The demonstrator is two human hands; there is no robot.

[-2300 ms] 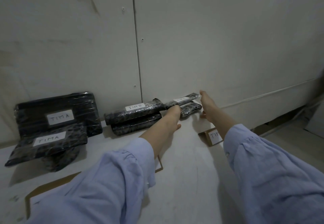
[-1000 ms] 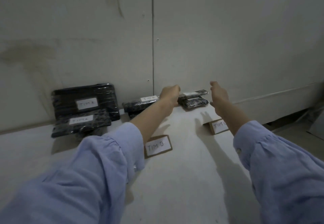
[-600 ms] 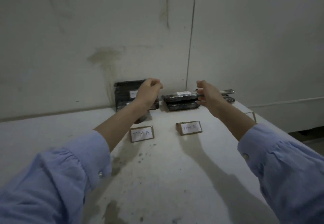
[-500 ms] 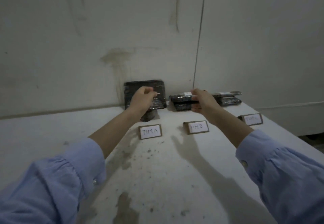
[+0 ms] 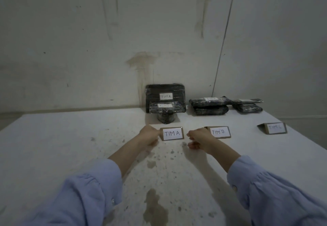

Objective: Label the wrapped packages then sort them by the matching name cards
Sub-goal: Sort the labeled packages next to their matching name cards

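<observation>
Head view: left hand [image 5: 149,135] has its fingers curled under, knuckles right against the left edge of the TIM A card [image 5: 172,134]. Can't tell if they actually pinch it. Right hand [image 5: 200,140] has its fingers curled in too, with nothing visible in them. It sits between the TIM A card and the TIM B card [image 5: 220,132], overlapping the TIM B card's left end.

Both cards stand upright on the counter [image 5: 70,137], side by side, facing the camera. Third card [image 5: 273,128] is well off to the right, lettering blurred after "TIM".

Wrapped packages are all beyond the fingers, at the back of the counter by the wall [image 5: 88,49], none touched:
- Behind the TIM A card, an upright package [image 5: 165,93] labelled TIM A leans on the wall. A flat package [image 5: 166,108] in front has the same label and rests on a dark round item [image 5: 166,118].
- Behind the TIM B card, a middle stack [image 5: 210,110] of two, top label unreadable.
- Further right, a right stack [image 5: 249,108] of two smaller ones.

Counter has brown stains [image 5: 155,206] near the light blue sleeves [image 5: 88,190].
</observation>
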